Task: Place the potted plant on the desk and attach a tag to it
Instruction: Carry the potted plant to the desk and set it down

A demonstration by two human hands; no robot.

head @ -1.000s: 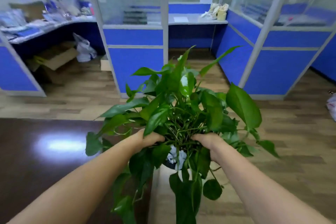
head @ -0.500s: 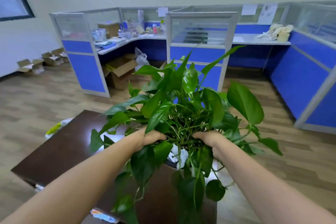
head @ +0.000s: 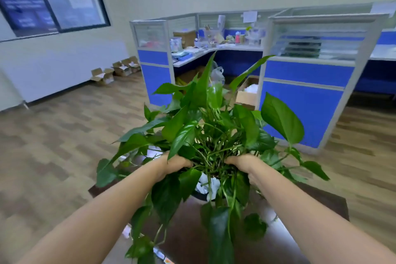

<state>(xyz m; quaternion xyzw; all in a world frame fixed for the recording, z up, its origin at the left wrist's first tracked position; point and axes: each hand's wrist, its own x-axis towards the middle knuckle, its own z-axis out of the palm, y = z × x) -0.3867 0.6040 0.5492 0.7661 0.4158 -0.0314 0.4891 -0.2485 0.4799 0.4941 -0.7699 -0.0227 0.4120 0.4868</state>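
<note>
Now your view has swung left; both hands, left hand (head: 174, 164) and right hand (head: 244, 163), grip clamped on the potted plant (head: 205, 135), carry it above the worktop (head: 325, 201). Next, lower it squarely.

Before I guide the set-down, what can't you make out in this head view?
- Pot: mostly hidden by leaves of the potted plant; whether it touches the desk is unclear.
- Left hand and right hand: fingertips buried in foliage, so the grip is unseen.
- Tag: not identifiable.
- Desk's near edge: cut off by the frame bottom.
</note>
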